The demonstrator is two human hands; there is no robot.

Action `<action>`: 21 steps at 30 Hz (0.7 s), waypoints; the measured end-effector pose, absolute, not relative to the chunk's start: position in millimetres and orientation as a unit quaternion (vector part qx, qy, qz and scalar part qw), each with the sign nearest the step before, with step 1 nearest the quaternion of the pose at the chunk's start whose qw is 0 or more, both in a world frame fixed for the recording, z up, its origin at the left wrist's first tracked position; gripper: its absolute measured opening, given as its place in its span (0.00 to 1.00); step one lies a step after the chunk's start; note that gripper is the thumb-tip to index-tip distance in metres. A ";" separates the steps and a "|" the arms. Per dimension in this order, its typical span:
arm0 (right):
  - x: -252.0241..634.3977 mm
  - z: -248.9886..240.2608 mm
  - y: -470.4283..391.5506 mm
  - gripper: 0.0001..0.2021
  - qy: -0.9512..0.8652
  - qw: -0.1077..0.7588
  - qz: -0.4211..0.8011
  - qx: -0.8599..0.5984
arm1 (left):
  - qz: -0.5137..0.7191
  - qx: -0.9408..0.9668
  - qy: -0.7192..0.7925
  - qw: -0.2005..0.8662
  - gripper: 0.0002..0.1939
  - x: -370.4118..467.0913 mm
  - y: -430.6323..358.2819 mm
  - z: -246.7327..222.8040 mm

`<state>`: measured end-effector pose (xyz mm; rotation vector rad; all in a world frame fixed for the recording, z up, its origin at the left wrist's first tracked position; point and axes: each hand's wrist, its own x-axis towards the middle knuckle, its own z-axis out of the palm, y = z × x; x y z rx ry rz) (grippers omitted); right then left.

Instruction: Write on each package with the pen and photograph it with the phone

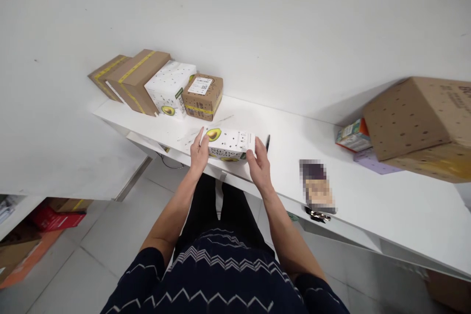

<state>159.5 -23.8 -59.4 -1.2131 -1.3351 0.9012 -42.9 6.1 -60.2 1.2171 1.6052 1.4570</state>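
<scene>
On the desk, the carton lies lengthwise left to right, gripped between left hand and right hand.

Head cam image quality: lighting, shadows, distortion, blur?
Head view: diffuse light, soft shadow on the white wall behind the large brown cardboard box; wide-angle stretch, strongest towards the edges; pixelation masks a flat object; grey tiled floor smeared at lower right; left hand, right hand and white avocado-print box fairly sharp.
</scene>
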 end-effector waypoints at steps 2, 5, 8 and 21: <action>162.3 -57.6 -18.6 0.30 -0.559 0.535 0.371 -0.512 | 0.563 0.464 0.602 0.325 0.34 -41.8 3.5 -62.5; 164.2 -59.9 -14.2 0.29 -0.537 0.558 0.401 -0.489 | 0.567 0.472 0.598 0.313 0.35 -38.5 -5.9 -68.4; 162.8 -67.8 -20.0 0.25 -0.504 0.598 0.418 -0.463 | 0.584 0.470 0.590 0.299 0.36 -34.3 -23.2 -79.5; 156.5 -102.1 -61.6 0.15 -0.422 0.579 0.435 -0.546 | 0.657 0.414 0.535 0.333 0.20 -24.3 -87.6 -117.5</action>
